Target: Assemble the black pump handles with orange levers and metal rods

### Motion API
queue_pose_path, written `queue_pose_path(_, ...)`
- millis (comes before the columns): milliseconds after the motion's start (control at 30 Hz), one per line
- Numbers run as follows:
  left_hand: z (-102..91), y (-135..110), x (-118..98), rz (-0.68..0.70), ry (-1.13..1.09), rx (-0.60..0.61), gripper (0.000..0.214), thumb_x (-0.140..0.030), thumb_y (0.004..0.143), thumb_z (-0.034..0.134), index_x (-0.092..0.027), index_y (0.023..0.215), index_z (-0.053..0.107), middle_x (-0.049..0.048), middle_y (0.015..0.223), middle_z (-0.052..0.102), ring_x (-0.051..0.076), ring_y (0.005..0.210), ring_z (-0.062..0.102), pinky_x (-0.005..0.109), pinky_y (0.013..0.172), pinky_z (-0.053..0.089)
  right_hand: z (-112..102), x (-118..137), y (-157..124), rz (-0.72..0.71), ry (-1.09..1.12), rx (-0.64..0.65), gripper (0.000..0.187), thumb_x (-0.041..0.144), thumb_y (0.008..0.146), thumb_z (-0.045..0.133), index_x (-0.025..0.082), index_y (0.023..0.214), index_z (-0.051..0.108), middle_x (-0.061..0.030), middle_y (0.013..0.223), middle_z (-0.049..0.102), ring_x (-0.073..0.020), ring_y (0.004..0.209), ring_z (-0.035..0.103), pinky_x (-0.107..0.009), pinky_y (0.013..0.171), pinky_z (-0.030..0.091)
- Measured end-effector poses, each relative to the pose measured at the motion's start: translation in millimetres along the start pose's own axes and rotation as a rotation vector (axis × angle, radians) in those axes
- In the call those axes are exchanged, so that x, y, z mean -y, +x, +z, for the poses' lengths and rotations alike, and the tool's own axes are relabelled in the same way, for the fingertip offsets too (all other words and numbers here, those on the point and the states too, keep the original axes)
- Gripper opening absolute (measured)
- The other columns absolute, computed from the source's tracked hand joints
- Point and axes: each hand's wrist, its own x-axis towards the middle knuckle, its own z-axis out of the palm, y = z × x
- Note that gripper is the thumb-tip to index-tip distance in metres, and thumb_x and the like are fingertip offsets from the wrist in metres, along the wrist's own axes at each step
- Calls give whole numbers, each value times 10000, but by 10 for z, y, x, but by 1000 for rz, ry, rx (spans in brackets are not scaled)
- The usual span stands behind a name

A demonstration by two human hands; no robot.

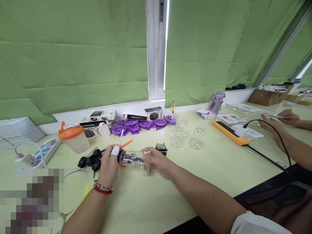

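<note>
Level above the table, a clear bottle (pixel 136 156) lies between my two hands, with a dark tube inside and a black fitting (pixel 120 157) at its left end. My left hand (pixel 109 165) is closed around the black end, and a white covering shows on its thumb. A thin pale rod (pixel 121 136) sticks up by that thumb; I cannot tell whether it is held. My right hand (pixel 159 161) grips the bottle's wide right end. An orange pointed piece (pixel 126 144) shows behind the left hand. Black parts (pixel 90 161) lie left of it.
Behind my hands are purple wheel-shaped pieces (pixel 145 124), small springs (pixel 161 146) and several clear glass vessels (pixel 195 143). An orange-lidded cup (pixel 77 143) and a power strip (pixel 47 151) stand left. An orange power strip (pixel 230 133) lies right, near another person's hands (pixel 273 128).
</note>
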Motion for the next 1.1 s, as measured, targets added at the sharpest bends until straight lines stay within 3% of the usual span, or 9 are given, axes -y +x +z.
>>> queue_pose_path(167,-51,45,4,51,272,83,343,-509,819,511,-183,720,551,-6,551,528,109,443,466,202,393,379,-59,40,-54,-240,-355,-71,651,421,665,739,239,1217,444,-69,1096,529,-151,821,561,-294,708,484)
queue_pose_path(367,-51,62,-46,-152,183,-9,341,-503,814,472,-188,691,517,-40,478,463,106,371,419,202,321,351,-48,64,-106,-873,-1060,-45,629,325,689,734,286,1255,462,-98,1341,412,-282,1250,361,-494,1051,277)
queue_pose_path(467,-50,55,-23,-85,180,-90,341,-489,821,458,-181,690,525,-36,498,485,98,373,430,201,331,373,-82,21,-59,-702,-823,-78,812,535,700,688,281,1375,314,-139,1374,366,-303,1260,370,-497,1005,350)
queue_pose_path(600,-67,60,63,51,293,-81,353,-472,850,426,-178,688,534,-25,510,505,97,388,453,194,351,374,-128,-5,-22,-217,-361,59,674,650,868,308,234,1395,253,-175,1211,490,-251,929,612,-450,734,514)
queue_pose_path(700,-71,74,96,22,283,-63,350,-470,848,426,-177,693,537,-15,529,542,94,377,445,199,345,360,-136,45,-69,-384,-459,92,653,545,781,589,272,1335,378,-137,1313,435,-258,1075,552,-465,894,453)
queue_pose_path(800,-61,77,96,-47,230,-79,345,-473,841,432,-180,686,528,-32,470,507,98,348,429,206,334,345,-130,81,-104,-602,-550,65,718,436,693,727,331,1326,406,-68,1444,309,-262,1342,277,-451,1075,271)
queue_pose_path(967,-60,60,115,56,305,-53,365,-480,864,413,-185,675,515,-42,455,480,98,358,437,199,350,345,-123,46,-51,-149,-228,-1,660,612,827,467,286,1377,303,-140,1301,424,-253,1069,551,-412,767,514)
queue_pose_path(1033,-67,61,124,66,321,-38,366,-481,869,408,-184,685,518,-37,472,496,98,365,448,199,359,356,-124,60,-62,-189,-304,30,630,564,783,567,280,1320,396,-122,1275,450,-245,1041,559,-398,768,514)
queue_pose_path(1100,-68,65,124,34,310,-48,373,-487,871,400,-183,692,520,-32,485,515,98,354,448,203,353,356,-125,87,-92,-408,-467,26,651,437,700,707,306,1284,450,-87,1358,395,-253,1207,443,-412,930,440)
